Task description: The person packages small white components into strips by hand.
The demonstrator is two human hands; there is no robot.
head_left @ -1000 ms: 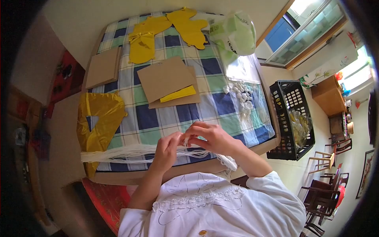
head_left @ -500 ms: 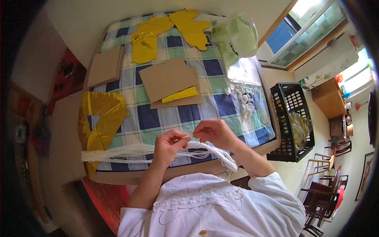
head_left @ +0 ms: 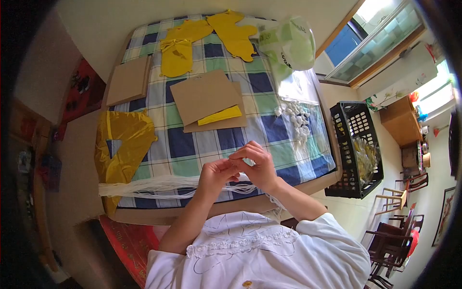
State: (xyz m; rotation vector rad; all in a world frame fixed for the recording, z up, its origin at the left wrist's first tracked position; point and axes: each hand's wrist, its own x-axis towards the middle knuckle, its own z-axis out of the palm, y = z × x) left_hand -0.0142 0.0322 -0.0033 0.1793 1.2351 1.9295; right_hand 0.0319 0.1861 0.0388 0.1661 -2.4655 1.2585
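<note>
Two hands meet fingertip to fingertip above the near edge of the checked tablecloth [head_left: 190, 143]. Left hand [head_left: 215, 176]: thumb and fingers pinched shut on strands of the bundle of white strings [head_left: 149, 185]. Right hand [head_left: 256, 164]: fingers curled, tips closed on the same strands, touching the left fingertips. The bundle lies along the near table edge and runs from the hands out to the person's left, crossing the lower end of a yellow plastic bag [head_left: 122, 139]. A short length hangs off the edge below the right wrist. Mid-table: two stacked cardboard sheets [head_left: 204, 96], a yellow slip [head_left: 219, 115] between them. Far left: another cardboard piece [head_left: 127, 79]. Far edge: yellow cut-outs [head_left: 231, 31]. Right side: small white pieces [head_left: 296, 118]. Floor beside the table: black crate [head_left: 356, 144].
</note>
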